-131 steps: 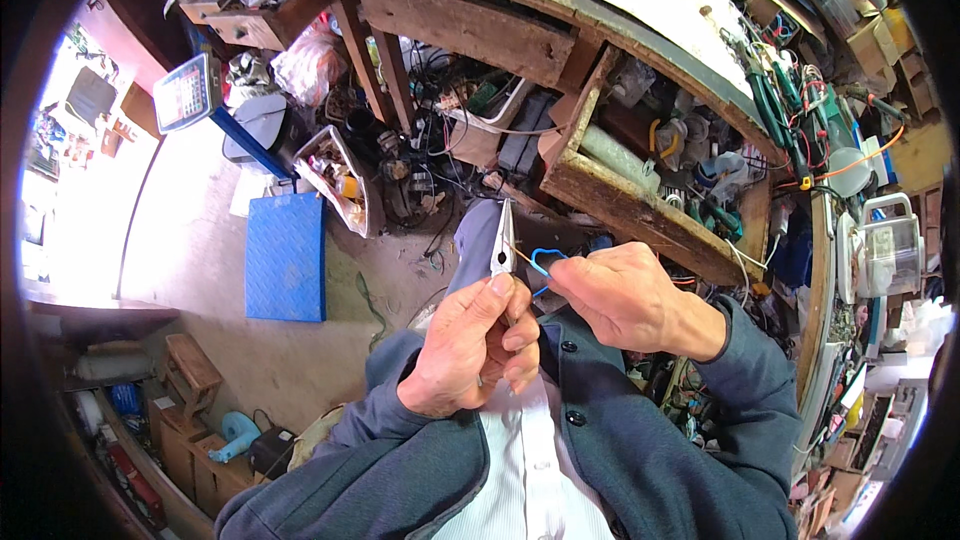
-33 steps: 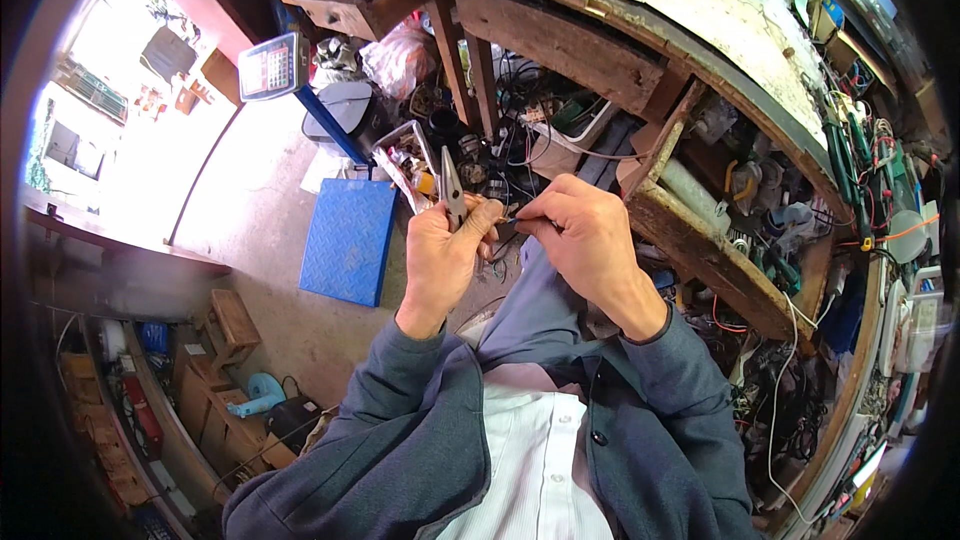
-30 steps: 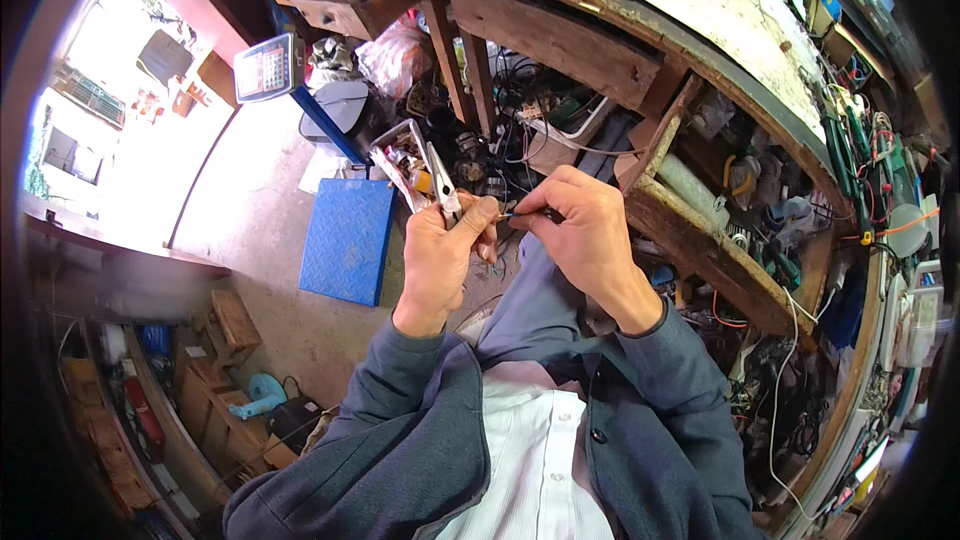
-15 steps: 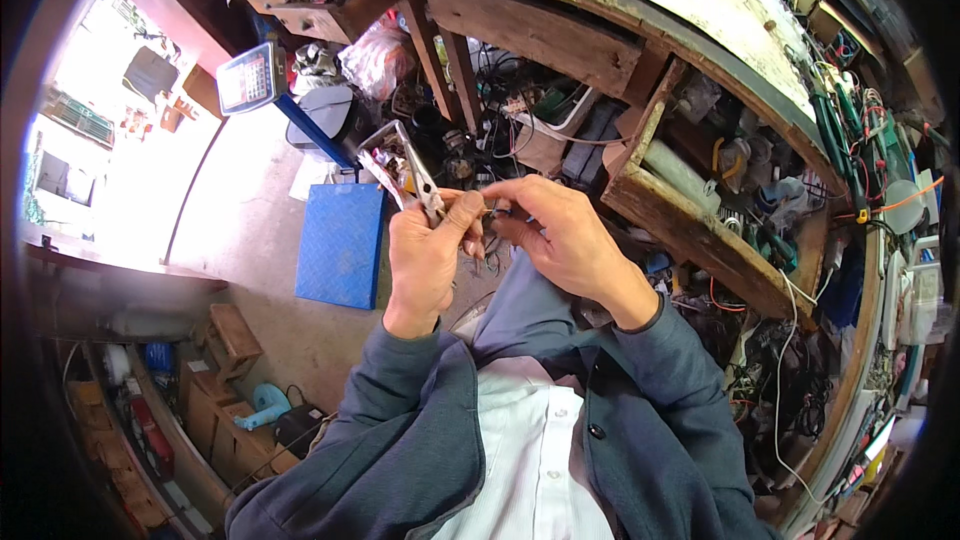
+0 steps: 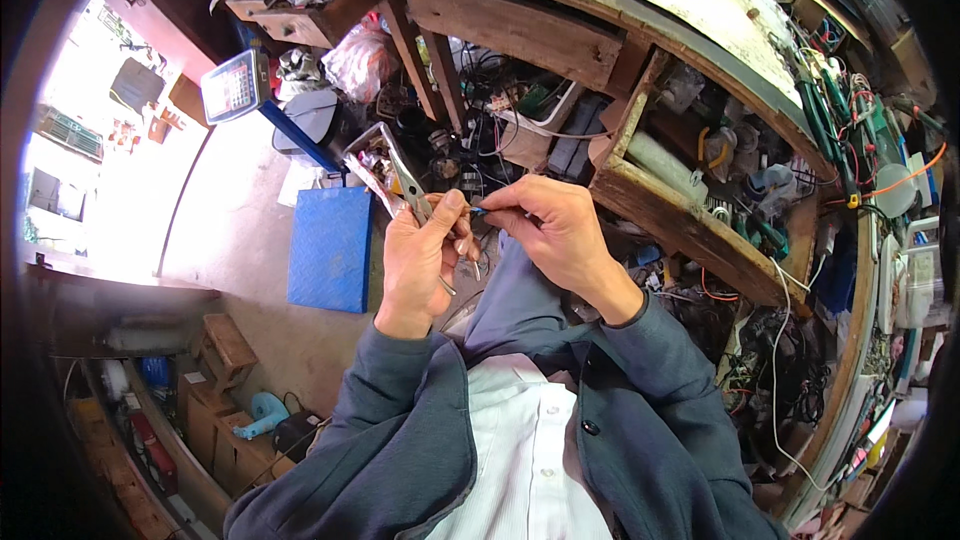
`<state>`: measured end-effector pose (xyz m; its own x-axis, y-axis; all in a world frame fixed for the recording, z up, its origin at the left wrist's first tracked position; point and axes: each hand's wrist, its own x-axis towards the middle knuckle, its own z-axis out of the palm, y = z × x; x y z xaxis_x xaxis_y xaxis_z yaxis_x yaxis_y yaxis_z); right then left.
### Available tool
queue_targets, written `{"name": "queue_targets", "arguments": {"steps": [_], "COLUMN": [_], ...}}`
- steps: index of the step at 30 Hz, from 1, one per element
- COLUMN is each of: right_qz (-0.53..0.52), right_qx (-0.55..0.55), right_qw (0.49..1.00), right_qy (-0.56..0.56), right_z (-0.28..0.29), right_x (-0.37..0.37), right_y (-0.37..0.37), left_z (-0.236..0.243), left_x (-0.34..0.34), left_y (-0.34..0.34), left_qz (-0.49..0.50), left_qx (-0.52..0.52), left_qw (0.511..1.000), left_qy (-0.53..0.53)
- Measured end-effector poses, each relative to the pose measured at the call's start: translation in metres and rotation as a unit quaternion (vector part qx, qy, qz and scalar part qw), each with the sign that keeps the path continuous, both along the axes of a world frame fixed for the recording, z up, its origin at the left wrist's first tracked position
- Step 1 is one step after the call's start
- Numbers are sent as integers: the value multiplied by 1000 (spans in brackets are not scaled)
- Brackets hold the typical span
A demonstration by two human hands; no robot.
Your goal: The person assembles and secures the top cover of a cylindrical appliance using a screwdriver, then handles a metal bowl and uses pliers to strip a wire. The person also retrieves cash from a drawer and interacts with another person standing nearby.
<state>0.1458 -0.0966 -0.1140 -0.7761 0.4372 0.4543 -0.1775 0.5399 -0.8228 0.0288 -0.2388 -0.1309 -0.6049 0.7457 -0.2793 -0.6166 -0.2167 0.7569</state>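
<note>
My left hand (image 5: 418,262) is closed around a pair of pliers (image 5: 410,185), their jaws pointing up and away from me and the handle ends sticking out below the fingers. Close beside it, my right hand (image 5: 556,238) pinches a small, thin blue piece (image 5: 478,211) between thumb and fingertips. This piece reaches toward the left fingers; whether it is a wire is too small to tell. Both hands are held in front of my body, above my leg.
A blue platform scale (image 5: 330,250) with a display on a post (image 5: 236,87) stands on the floor at left. Ahead is a worn wooden workbench (image 5: 520,25), with an open drawer (image 5: 690,225) full of parts at right. Loose cables (image 5: 790,380) crowd the right side.
My right fingers have drawn into a tighter pinch, and the blue piece now shows. The pliers' handle ends are more visible below my left hand. The whole view has shifted slightly.
</note>
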Motion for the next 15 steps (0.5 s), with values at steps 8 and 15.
{"name": "queue_targets", "arguments": {"steps": [8, 15], "right_qz": [-102, -91], "right_qx": [-88, -111], "right_qw": [991, 987], "right_qy": [-10, -77], "right_z": [-6, -4], "right_x": [1, 7], "right_y": [10, 9], "left_z": [-9, -23], "left_x": [9, 43], "left_y": [-8, -16], "left_qz": [-141, -220], "left_qx": [4, -130], "left_qw": [986, 967], "left_qy": [-90, 11]}}
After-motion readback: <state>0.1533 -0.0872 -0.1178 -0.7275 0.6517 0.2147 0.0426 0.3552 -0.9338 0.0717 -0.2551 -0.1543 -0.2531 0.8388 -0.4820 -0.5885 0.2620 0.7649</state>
